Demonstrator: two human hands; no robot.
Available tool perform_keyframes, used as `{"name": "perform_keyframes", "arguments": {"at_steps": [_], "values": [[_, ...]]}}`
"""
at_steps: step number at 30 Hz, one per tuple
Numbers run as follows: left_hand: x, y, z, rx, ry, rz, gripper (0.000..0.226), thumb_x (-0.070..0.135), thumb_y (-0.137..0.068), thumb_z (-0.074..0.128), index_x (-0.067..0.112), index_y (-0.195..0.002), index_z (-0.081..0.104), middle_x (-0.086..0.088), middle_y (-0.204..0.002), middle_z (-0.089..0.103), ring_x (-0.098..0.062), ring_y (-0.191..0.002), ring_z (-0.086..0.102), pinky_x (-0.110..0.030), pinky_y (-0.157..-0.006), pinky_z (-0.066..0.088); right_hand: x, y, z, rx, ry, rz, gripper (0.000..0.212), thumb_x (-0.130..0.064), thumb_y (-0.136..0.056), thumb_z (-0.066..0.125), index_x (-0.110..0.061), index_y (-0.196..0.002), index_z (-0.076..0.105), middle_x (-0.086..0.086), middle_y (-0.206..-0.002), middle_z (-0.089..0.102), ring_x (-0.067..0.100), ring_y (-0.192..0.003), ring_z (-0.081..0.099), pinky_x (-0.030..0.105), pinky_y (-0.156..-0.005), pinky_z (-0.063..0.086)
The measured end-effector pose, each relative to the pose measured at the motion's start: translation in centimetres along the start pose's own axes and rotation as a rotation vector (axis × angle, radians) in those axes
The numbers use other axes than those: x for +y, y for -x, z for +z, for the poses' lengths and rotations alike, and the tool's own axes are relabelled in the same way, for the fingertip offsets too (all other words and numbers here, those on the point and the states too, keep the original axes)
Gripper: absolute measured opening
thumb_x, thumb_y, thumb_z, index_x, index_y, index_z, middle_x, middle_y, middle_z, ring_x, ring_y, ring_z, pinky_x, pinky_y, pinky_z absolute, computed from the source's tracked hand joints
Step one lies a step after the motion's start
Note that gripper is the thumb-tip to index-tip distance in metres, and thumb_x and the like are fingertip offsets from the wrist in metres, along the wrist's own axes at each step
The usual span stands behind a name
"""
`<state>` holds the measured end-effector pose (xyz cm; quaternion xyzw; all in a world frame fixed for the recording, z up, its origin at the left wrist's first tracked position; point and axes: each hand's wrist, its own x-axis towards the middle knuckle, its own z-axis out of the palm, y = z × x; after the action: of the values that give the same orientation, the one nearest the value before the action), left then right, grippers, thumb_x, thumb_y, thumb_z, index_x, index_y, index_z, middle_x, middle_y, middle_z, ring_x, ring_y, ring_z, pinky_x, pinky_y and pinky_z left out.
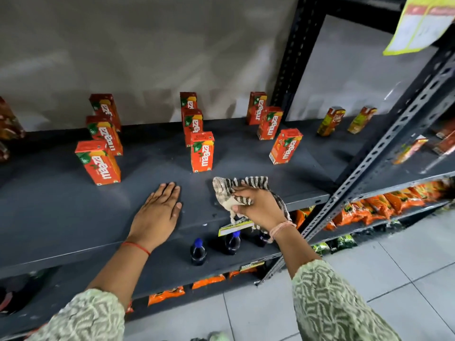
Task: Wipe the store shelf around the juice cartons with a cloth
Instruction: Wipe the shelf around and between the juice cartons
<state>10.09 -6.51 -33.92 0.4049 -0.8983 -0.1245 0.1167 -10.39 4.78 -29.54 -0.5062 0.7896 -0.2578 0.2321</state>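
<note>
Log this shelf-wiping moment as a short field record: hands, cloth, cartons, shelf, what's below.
left hand: flat, palm down on the shelf, holding nothing
right hand: gripping the striped cloth, pressed on the shelf near its front edge
shelf: dark grey metal
Maaza juice cartons: nine upright, three rows of three running front to back
nearest carton to cloth: front carton of the middle row, apart from the cloth
other cartons: two yellow-red ones, further right
shelf below: dark bottles with blue caps
</note>
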Motion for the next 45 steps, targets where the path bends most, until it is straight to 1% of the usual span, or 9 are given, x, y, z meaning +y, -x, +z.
{"name": "perform_keyframes", "arguments": {"at_steps": [6,12,15,24,28,34,37,42,45], "values": [[-3.0,3.3,-1.2,0.021,0.000,0.076,0.046,0.021,-0.098,0.031,0.007,-0.140,0.021,-0.006,-0.152,0.021,-0.017,-0.140,0.012,-0.026,-0.112,0.005,-3.8,2.9,3.6,0.051,-0.023,0.015,0.036,-0.016,-0.081,0.068,-0.016,-0.117,0.065,-0.005,-0.135,0.058,0.010,-0.133,0.044,0.014,-0.104,0.027],[-7.5,6.5,-3.4,0.041,0.026,0.046,0.045,0.017,-0.097,0.034,0.004,-0.139,0.025,-0.009,-0.150,0.024,-0.019,-0.140,0.016,-0.028,-0.112,0.008,-9.4,3.8,4.9,-0.095,-0.009,0.069,0.038,-0.022,-0.079,0.071,-0.015,-0.116,0.066,0.003,-0.123,0.066,0.019,-0.114,0.060,0.016,-0.083,0.038],[-10.0,7.4,-4.2,0.038,0.012,0.001,0.045,0.016,-0.096,0.035,0.004,-0.139,0.026,-0.011,-0.150,0.026,-0.021,-0.139,0.018,-0.034,-0.114,0.012,-12.2,3.1,6.9,0.044,-0.132,0.019,0.026,-0.016,-0.080,0.067,-0.014,-0.106,0.071,0.007,-0.110,0.072,0.022,-0.105,0.064,0.017,-0.075,0.040],[-15.8,9.0,-6.4,0.071,-0.037,-0.145,0.048,0.026,-0.097,0.028,0.003,-0.139,0.026,-0.014,-0.149,0.026,-0.024,-0.139,0.020,-0.038,-0.114,0.014,-16.5,-4.2,13.5,0.245,-0.493,0.127,0.038,-0.022,-0.089,0.059,-0.013,-0.126,0.057,0.012,-0.127,0.062,0.027,-0.119,0.056,0.028,-0.102,0.042],[-16.6,9.1,-5.6,0.113,-0.070,-0.121,0.069,0.042,-0.085,0.012,-0.001,-0.134,0.036,-0.016,-0.142,0.039,-0.029,-0.133,0.032,-0.036,-0.111,0.019,-17.5,-8.7,14.3,0.321,-0.534,0.065,0.041,-0.022,-0.091,0.057,-0.009,-0.130,0.053,0.014,-0.136,0.056,0.029,-0.128,0.049,0.038,-0.110,0.038],[-16.7,9.1,-5.9,0.066,-0.079,-0.119,0.074,0.047,-0.094,0.000,-0.002,-0.129,0.043,-0.016,-0.134,0.050,-0.020,-0.129,0.035,-0.015,-0.107,0.000,-18.3,-16.1,13.9,0.328,-0.336,-0.025,0.043,-0.034,-0.093,0.050,-0.016,-0.132,0.050,0.014,-0.136,0.055,0.034,-0.124,0.051,0.040,-0.102,0.045],[-16.6,9.2,-5.9,0.084,-0.067,-0.103,0.071,0.046,-0.094,0.002,0.000,-0.130,0.042,-0.014,-0.136,0.048,-0.015,-0.127,0.027,-0.016,-0.108,0.001,-17.8,-18.9,14.0,0.284,-0.146,-0.059,0.044,-0.043,-0.093,0.046,-0.028,-0.135,0.047,0.008,-0.142,0.050,0.031,-0.133,0.042,0.043,-0.106,0.041],[-16.9,9.0,-5.7,0.076,-0.080,-0.112,0.068,0.045,-0.095,0.003,0.002,-0.131,0.041,-0.012,-0.136,0.048,-0.014,-0.127,0.026,-0.018,-0.107,0.004,-18.0,-21.8,14.0,0.225,0.110,-0.095,0.048,-0.055,-0.094,0.032,-0.041,-0.139,0.035,-0.007,-0.152,0.036,0.029,-0.143,0.025,0.052,-0.117,0.014],[-17.1,8.5,-5.6,0.091,-0.093,-0.095,0.070,0.046,-0.094,0.001,0.002,-0.131,0.042,-0.013,-0.136,0.049,-0.014,-0.127,0.025,-0.019,-0.106,0.005,-17.9,-23.0,14.1,0.125,0.218,-0.066,0.053,-0.054,-0.092,0.035,-0.037,-0.142,0.031,0.000,-0.152,0.035,0.032,-0.141,0.027,0.050,-0.117,0.018]]}}
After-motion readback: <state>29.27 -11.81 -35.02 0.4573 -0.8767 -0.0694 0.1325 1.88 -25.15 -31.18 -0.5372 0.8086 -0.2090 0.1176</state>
